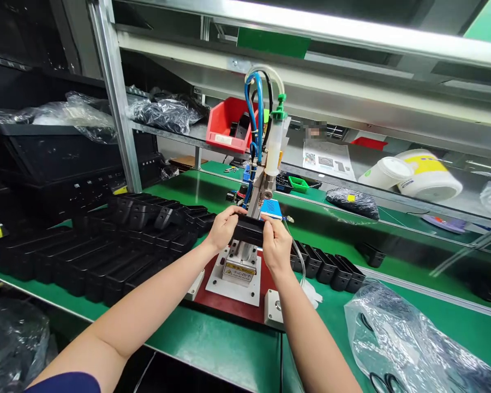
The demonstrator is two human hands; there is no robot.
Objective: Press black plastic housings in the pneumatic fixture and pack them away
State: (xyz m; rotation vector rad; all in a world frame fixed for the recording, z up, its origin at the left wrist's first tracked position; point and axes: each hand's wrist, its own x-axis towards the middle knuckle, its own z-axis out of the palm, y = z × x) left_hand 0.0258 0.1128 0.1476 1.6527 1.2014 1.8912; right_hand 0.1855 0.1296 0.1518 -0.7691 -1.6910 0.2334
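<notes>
Both hands, left (223, 226) and right (275, 243), hide the ends of the black housing (249, 230).

Left hand (223, 226) gripping, right hand (276, 245) gripping

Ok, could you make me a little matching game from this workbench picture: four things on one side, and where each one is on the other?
Things
1. black part
2. red bin
3. white tub with a yellow label
4. clear plastic bag

Places
A. on the shelf, far right
B. on the green bench, near right corner
C. held between the left hand and the right hand
D. on the shelf, just left of the blue hoses

Pairs: 1-C, 2-D, 3-A, 4-B
</notes>
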